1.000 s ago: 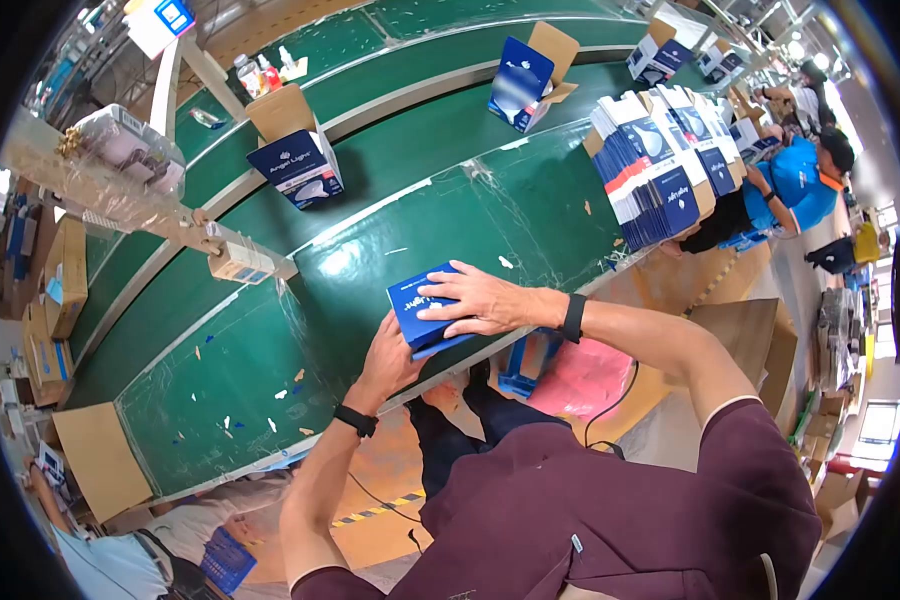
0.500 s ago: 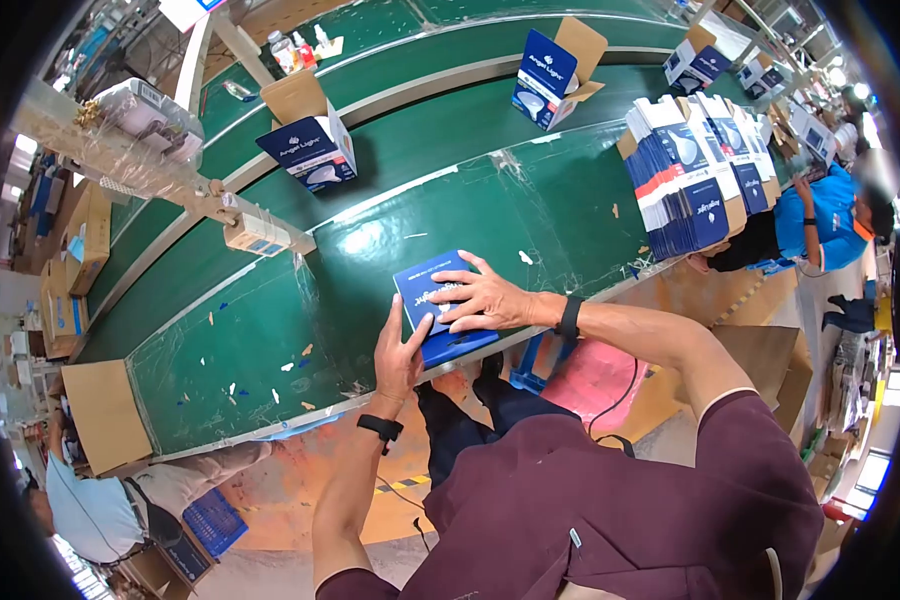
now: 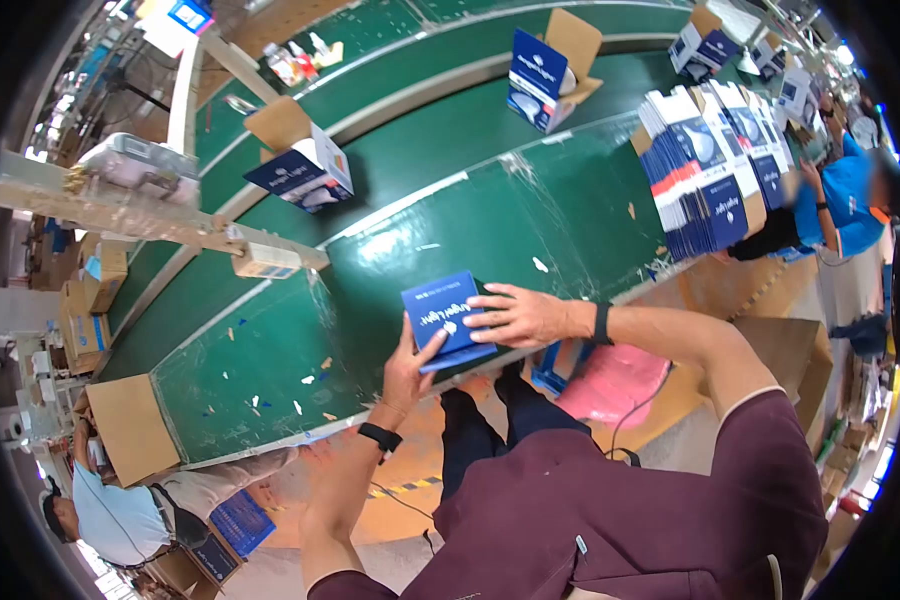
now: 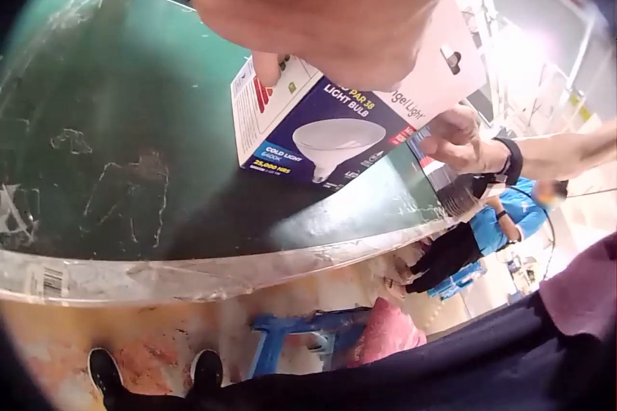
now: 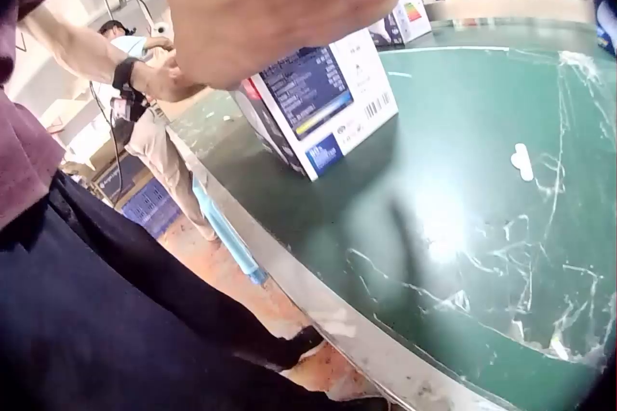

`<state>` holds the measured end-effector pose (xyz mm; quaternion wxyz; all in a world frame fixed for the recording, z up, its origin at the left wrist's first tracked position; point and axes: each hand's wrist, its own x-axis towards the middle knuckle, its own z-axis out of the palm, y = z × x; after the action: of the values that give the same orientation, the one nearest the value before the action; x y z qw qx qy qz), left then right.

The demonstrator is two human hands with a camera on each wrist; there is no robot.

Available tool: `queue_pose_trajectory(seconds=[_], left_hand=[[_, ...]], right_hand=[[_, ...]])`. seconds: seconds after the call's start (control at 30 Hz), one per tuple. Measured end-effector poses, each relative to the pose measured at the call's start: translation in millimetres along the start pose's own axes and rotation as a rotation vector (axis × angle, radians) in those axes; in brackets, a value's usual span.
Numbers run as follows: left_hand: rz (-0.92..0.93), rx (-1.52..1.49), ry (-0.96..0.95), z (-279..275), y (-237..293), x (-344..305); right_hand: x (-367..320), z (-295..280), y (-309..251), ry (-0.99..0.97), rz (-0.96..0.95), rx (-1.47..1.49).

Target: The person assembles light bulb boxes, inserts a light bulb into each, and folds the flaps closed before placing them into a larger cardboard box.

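Head view: right hand [image 3: 520, 315] flat on box [image 3: 445, 315] top, fingers spread; left hand [image 3: 407, 370] pressed to its near-left corner, fingers straight. Box sitting at table [image 3: 530, 200] near edge. Bare green surface left and beyond; carton stack [image 3: 705, 185] well apart, right edge.

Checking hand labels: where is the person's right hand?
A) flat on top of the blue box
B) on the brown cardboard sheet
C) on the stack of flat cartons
A: in the head view the right hand lies flat across the top of the blue box.
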<state>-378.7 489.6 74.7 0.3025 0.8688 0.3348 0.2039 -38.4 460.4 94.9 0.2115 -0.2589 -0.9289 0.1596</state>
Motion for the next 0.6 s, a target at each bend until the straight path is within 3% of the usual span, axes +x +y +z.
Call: queue_pose_trajectory(seconds=[0.17,0.23,0.27,0.37,0.47,0.53,0.57,0.6], left_hand=[[-0.139,-0.102,0.081,-19,25,-15],[-0.209,0.053,0.208,-37,11,-41],[-0.239,0.129,0.272,-49,2,-55],[-0.299,0.224,0.491,-94,-57,-101],[-0.522,0.33,0.61,-157,-128,-138],[-0.563,0.283,0.705,-191,-177,-158],[-0.589,0.338,0.672,-211,-193,-167],[-0.569,0.331,0.698,-224,-208,-173]], right_hand=[[39,-31,-14,-0.08,0.093,0.073],[69,-29,6,0.12,0.166,0.052],[87,-33,20,0.131,0.211,0.03],[148,-15,66,0.372,0.41,0.166],[237,-29,98,0.478,0.557,0.177],[300,-37,122,0.492,0.569,0.207],[330,-31,140,0.588,0.561,0.261],[354,-69,117,0.561,0.544,0.338]])
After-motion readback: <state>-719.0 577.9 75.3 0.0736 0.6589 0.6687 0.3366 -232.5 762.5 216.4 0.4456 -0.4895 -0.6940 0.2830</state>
